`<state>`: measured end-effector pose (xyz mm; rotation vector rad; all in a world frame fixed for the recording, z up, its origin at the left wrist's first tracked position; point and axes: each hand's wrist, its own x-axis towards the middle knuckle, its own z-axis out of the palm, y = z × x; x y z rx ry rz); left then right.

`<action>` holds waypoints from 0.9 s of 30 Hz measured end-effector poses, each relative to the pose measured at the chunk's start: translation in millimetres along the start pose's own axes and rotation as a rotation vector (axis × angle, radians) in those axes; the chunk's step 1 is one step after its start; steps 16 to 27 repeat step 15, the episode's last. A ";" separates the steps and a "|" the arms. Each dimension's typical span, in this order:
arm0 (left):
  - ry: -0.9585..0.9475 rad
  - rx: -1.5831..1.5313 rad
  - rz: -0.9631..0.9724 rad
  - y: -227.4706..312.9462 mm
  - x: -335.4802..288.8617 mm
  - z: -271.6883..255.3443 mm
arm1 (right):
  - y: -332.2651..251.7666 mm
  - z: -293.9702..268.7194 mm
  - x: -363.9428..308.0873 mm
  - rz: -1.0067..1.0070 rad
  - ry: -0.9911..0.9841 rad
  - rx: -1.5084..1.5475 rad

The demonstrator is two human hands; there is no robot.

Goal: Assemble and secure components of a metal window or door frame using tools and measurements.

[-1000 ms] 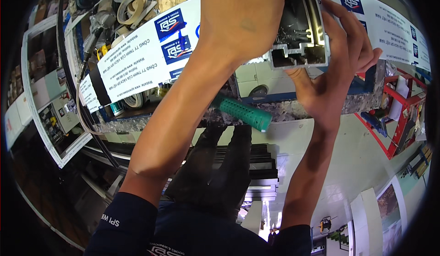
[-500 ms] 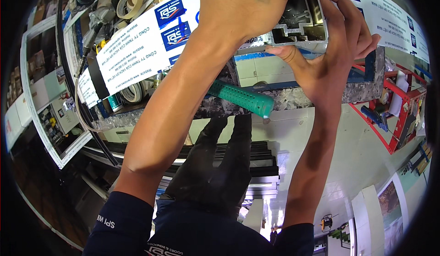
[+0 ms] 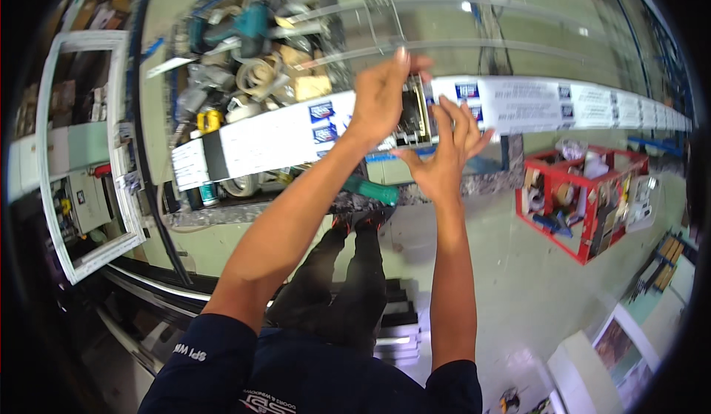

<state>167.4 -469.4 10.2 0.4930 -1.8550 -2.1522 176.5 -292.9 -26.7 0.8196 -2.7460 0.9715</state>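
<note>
A short hollow metal profile [image 3: 415, 116], its cut end dark inside, lies between my hands on a long film-wrapped bar [image 3: 518, 107]. My left hand [image 3: 379, 99] is closed at the profile's left and far side, thumb raised; its inner fingers are partly hidden. From the near right, my right hand [image 3: 448, 155] reaches around the profile, thumb by the near edge and bent fingers along the right side. A green dotted handle [image 3: 374, 190] sticks out over the bench's near edge, below my left forearm.
A messy tool tray [image 3: 326, 25] with tape rolls and a teal power tool [image 3: 253, 29] sits behind the bar at left. A red metal rack [image 3: 585, 177] stands at right on the floor. At far left leans a white frame [image 3: 52, 140].
The view has drawn back and shifted, so the bench, bar and rack show more widely. Both hands stay around the profile; my left hand now shows its thumb raised.
</note>
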 end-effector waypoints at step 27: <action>-0.314 0.141 -0.016 17.1 -10.8 -68.1 | -97.4 -15.2 8.7 0.571 -0.069 -0.067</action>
